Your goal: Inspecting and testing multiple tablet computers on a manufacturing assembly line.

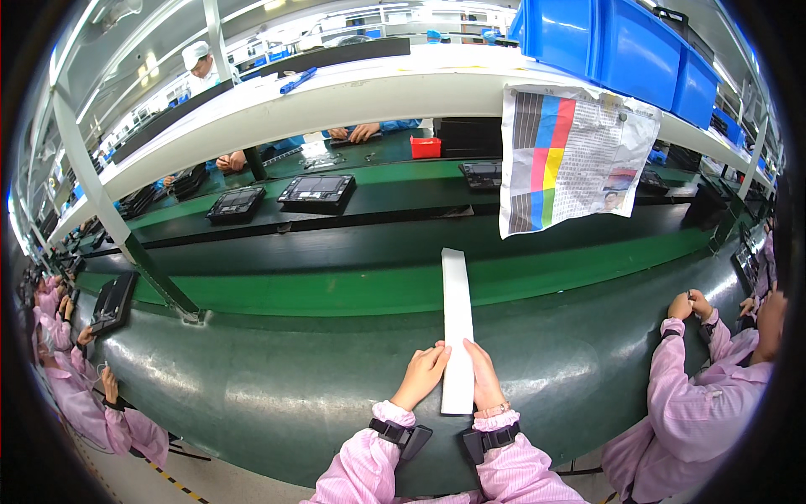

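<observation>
Currently we see the left hand [421,375] and right hand [486,378], fingers gripping a white strip [457,323] between them: grasp apparently complete, release not yet made.

strip [457,336]: between left hand [421,375] and right hand [485,378] | bins [634,55]: on shelf [369,97], right | sheet [579,160]: below bins
</observation>
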{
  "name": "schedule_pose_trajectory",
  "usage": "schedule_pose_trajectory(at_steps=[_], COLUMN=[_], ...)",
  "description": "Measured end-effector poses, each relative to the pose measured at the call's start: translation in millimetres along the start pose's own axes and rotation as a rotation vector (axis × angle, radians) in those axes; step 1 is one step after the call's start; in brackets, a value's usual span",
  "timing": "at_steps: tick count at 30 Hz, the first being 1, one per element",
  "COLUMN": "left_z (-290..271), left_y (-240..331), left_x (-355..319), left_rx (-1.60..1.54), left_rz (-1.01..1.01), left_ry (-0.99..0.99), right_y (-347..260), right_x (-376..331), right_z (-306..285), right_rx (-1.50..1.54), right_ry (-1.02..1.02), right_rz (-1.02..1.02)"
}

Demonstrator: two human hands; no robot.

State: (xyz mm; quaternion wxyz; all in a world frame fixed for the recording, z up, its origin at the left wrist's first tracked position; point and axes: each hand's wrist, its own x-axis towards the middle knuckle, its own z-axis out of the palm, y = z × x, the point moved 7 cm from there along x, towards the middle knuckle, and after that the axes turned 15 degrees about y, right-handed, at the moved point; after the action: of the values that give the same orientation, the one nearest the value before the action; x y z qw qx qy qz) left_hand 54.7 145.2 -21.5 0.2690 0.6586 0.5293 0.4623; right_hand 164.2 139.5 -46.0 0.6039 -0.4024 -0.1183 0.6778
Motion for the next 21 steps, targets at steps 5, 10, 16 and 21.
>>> schedule_pose_trajectory(at_steps=[5, 10, 16, 21], left_z=[-4.3, -0.8, -1.0, -0.8], left_y=[4.2, 1.0, 1.7, 0.6], left_x=[1.1, 0.2, 0.2, 0.0], left_rx=[-0.03, 0.003, -0.008, 0.0], left_rz=[0.046, -0.003, 0.003, -0.011], left_ry=[0.056, 0.005, 0.005, -0.005], right_y=[0.0, -4.5, -5.1, -2.9], right_x=[0.4, -2.3, -3.1, -3.4], right_z=[-1.0, 4.5, 5.6, 2.1], right_rx=[-0.007, 0.038, 0.038, -0.021], right_ry=[-0.004, -0.076, -0.078, 0.0], right_rz=[0.002, -0.049, -0.047, -0.011])
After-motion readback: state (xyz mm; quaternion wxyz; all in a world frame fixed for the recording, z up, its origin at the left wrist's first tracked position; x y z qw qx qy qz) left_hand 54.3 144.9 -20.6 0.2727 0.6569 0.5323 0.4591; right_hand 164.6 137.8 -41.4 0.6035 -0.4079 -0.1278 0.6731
